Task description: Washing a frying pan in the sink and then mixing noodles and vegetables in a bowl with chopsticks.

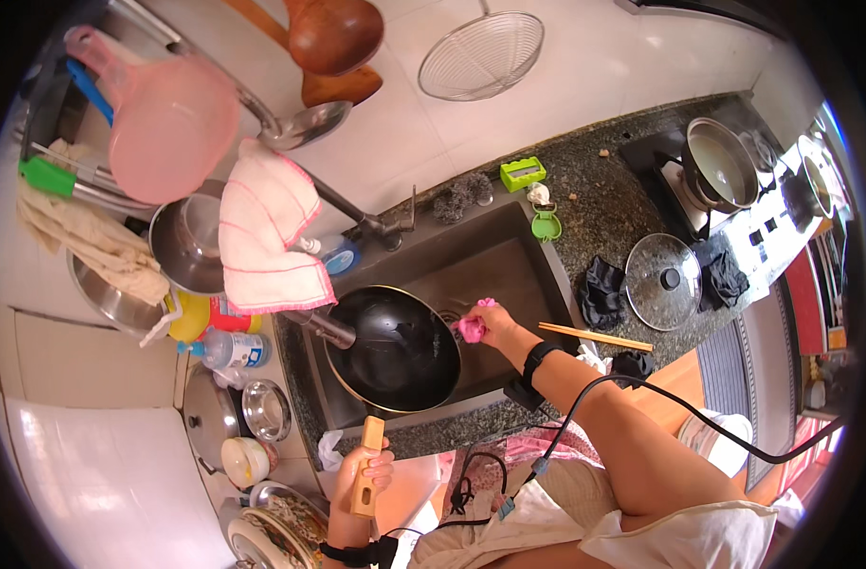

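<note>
My left hand (347,476) is wrapped around a flat wooden handle (367,466) at the near side of the sink. The handle points at a black wok (394,355), which rests tilted in the left part of the dark sink (546,277). Light glints off the wok's wet inner surface. Above the sink, just right of the wok's rim, my right hand (498,321) grips a bunched pink cloth (472,326). A faucet spout (326,328) reaches over the wok, with a white cloth (269,235) draped on it.
Wooden chopsticks (596,337), a glass lid (663,282) and black cloths (603,291) lie on the counter to the right. Farther off, a pot of liquid (721,167) sits on the stove. Bottles (237,350) and pans stand left. A black cable (689,409) crosses my right forearm.
</note>
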Demonstrator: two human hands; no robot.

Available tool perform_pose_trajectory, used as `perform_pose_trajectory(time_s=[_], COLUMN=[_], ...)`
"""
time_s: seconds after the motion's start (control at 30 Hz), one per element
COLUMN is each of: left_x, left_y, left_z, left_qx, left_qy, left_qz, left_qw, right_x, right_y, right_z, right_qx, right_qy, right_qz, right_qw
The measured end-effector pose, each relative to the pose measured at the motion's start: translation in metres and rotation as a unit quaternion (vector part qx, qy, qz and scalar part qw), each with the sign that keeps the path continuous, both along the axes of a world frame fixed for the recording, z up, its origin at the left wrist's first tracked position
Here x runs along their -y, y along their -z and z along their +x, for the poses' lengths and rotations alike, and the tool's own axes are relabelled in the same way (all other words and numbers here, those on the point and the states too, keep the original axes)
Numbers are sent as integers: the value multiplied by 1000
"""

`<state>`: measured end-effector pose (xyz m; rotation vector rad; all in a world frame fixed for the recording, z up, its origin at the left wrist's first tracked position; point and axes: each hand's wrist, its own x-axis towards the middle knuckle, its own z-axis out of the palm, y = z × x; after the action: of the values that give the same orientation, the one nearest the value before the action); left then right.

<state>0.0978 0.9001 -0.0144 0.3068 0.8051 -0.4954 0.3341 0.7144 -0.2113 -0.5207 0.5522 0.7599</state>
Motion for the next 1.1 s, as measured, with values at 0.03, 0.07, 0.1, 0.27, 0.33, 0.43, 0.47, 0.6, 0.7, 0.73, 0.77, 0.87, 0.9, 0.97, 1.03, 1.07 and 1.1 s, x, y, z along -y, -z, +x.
perform_pose_trajectory(time_s=[0.03, 0.07, 0.1, 0.27, 0.33, 0.43, 0.47, 0.6, 0.7, 0.73, 0.77, 0.87, 0.9, 0.97, 1.03, 1.07, 1.1], left_x=[-2, -5, -7, -17, -18, -22, -24, -29, -28, -28, -31, -32, -31, -32, -32, -34, -36], left_y=[1, 1, 2, 20, 21, 17, 18, 17, 16, 14, 11, 7, 6, 6, 6, 6, 6], left_z=[-3, -5, -5, -14, -16, -16, -16, -13, -3, -1, -7, -7, -4, -1, 1, 0, -3], left_qx=[1, 8, 15, 22, 20, 6, 3, 2, 0, -1, -3, -2, 1, 5, 9, 20, 31], left_qy=[-7, -27, -43, -50, -41, -19, -6, 18, 31, 32, 24, 24, 29, 33, 38, 38, 36], left_qz=[-2, -56, -110, -146, -125, -89, -77, -50, -31, -32, -15, -2, -2, -13, -25, -31, -37], left_qw=[1000, 998, 993, 988, 991, 996, 997, 999, 999, 999, 1000, 1000, 1000, 999, 999, 999, 998], right_x=[-2, -2, -1, 9, 11, 12, 12, 6, -10, -28, -63, -102, -102, -107, -111, -110, -109], right_y=[6, 16, 20, -5, -20, -19, -11, 36, 78, 81, 60, -33, -46, -54, -29, -21, -15], right_z=[7, 14, 23, 104, 129, 155, 160, 157, 120, 96, 56, -22, -39, -58, -62, -66, -69], right_qx=[1, -17, -34, -6, -3, 18, 54, 289, 513, 611, 446, 516, 514, 561, 525, 536, 546], right_qy=[-7, 40, 92, 199, 174, 146, 140, -69, -199, -199, -233, -402, -413, -505, -581, -588, -596], right_qz=[-2, -5, -7, -155, -215, -264, -302, -608, -631, -544, -403, -541, -519, -499, -451, -427, -401], right_qw=[1000, 999, 995, 968, 961, 953, 941, 736, 548, 540, 764, 528, 544, 426, 429, 431, 430])
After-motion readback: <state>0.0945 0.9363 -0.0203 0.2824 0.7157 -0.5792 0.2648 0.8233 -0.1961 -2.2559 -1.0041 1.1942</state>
